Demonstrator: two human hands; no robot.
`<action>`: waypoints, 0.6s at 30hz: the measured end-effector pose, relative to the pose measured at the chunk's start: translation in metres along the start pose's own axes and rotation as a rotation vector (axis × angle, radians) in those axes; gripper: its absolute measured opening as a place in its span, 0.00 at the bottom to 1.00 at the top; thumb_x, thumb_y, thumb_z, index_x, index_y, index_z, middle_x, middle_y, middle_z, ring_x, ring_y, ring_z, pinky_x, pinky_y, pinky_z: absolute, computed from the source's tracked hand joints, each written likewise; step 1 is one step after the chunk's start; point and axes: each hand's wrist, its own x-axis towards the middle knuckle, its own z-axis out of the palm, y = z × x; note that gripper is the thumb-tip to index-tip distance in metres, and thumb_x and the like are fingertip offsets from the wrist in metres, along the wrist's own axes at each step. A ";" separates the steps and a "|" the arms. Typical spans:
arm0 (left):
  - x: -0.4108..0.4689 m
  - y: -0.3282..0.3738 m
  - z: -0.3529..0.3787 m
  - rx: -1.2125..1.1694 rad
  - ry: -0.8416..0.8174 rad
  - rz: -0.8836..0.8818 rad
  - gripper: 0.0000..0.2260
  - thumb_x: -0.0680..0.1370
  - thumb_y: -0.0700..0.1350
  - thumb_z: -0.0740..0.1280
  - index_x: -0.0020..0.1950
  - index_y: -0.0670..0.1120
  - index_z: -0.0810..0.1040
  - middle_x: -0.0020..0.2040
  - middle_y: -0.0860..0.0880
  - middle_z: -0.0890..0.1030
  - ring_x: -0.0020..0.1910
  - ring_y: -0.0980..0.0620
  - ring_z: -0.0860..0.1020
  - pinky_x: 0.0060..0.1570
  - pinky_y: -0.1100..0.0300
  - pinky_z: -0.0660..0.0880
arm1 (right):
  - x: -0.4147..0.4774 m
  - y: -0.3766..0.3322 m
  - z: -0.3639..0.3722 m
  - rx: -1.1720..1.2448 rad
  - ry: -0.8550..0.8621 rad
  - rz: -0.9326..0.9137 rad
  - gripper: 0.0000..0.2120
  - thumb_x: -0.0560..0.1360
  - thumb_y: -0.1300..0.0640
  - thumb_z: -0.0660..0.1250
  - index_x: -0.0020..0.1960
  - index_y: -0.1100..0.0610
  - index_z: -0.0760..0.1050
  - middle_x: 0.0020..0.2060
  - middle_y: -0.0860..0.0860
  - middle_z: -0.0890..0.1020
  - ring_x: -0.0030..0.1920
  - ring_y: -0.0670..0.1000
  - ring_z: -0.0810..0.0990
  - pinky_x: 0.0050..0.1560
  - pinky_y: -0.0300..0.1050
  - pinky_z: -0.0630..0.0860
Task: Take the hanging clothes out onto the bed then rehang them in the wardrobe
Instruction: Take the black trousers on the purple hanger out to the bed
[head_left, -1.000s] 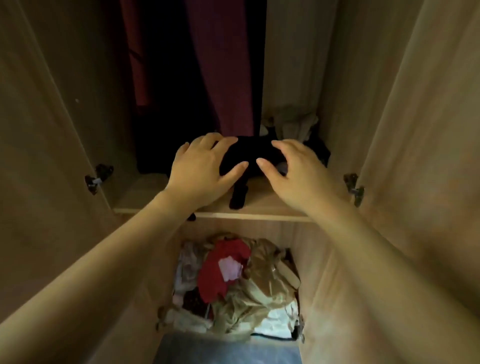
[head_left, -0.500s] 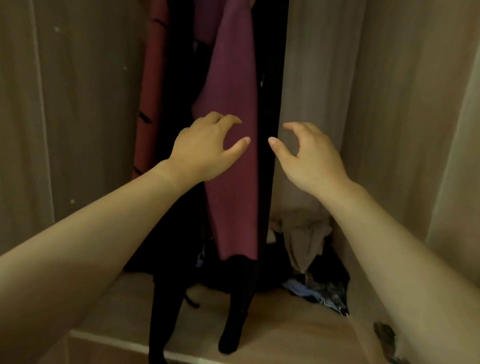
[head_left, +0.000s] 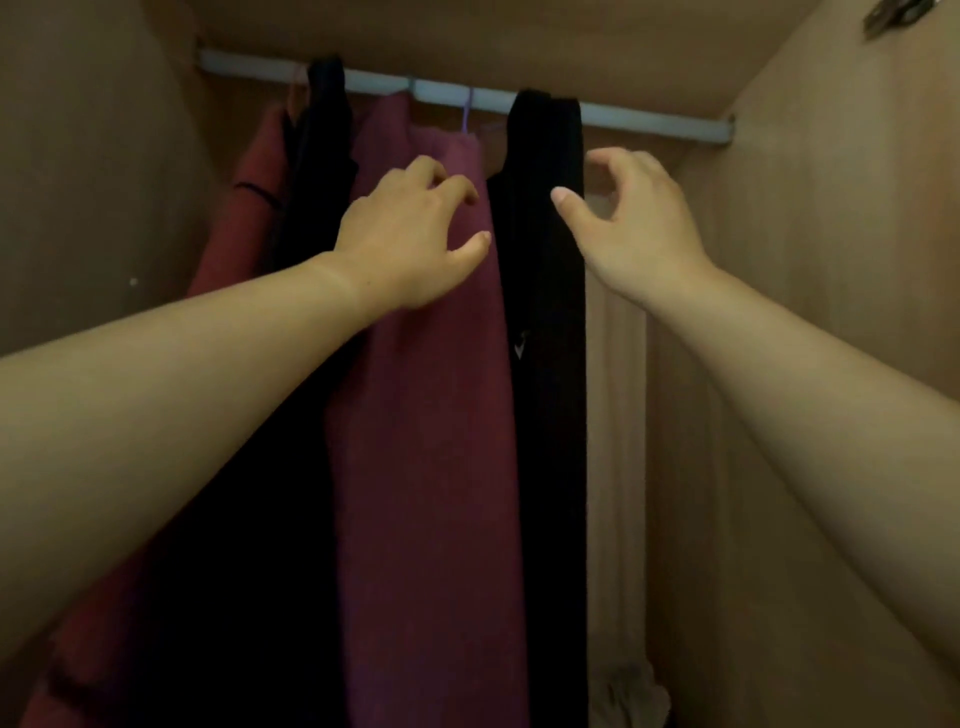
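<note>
The black garment (head_left: 548, 260) hung vertical from the rail (head_left: 649, 122); it lay at 9 o'clock from the right hand (head_left: 634, 228), the nearer one, and at 3 o'clock from the left hand (head_left: 410, 244). Both had fingers half curled, holding nothing.

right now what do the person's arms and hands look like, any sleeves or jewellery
Both forearms are bare, with no sleeve in view on the left arm or the right arm. The left hand and right hand show no gloves, rings, watch or bracelet. The thumbnails look short and unpainted.
</note>
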 end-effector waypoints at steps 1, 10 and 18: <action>0.014 -0.007 0.002 -0.001 0.026 0.005 0.22 0.76 0.59 0.60 0.67 0.50 0.70 0.66 0.45 0.69 0.64 0.42 0.68 0.57 0.47 0.71 | 0.014 -0.001 0.007 -0.008 0.034 0.006 0.25 0.78 0.45 0.60 0.70 0.57 0.65 0.67 0.53 0.70 0.66 0.51 0.68 0.59 0.37 0.62; 0.103 -0.037 0.045 -0.141 0.050 0.024 0.23 0.77 0.58 0.59 0.70 0.52 0.66 0.68 0.45 0.68 0.66 0.41 0.67 0.61 0.46 0.69 | 0.090 -0.006 0.051 -0.177 0.121 -0.020 0.30 0.78 0.46 0.60 0.74 0.58 0.58 0.72 0.54 0.61 0.72 0.52 0.61 0.67 0.43 0.59; 0.099 -0.073 0.061 -0.323 0.227 0.147 0.13 0.77 0.54 0.61 0.58 0.51 0.72 0.59 0.52 0.73 0.57 0.50 0.72 0.53 0.55 0.70 | 0.123 0.018 0.057 -0.345 0.125 -0.052 0.25 0.77 0.46 0.61 0.67 0.60 0.68 0.61 0.56 0.70 0.60 0.57 0.73 0.57 0.48 0.70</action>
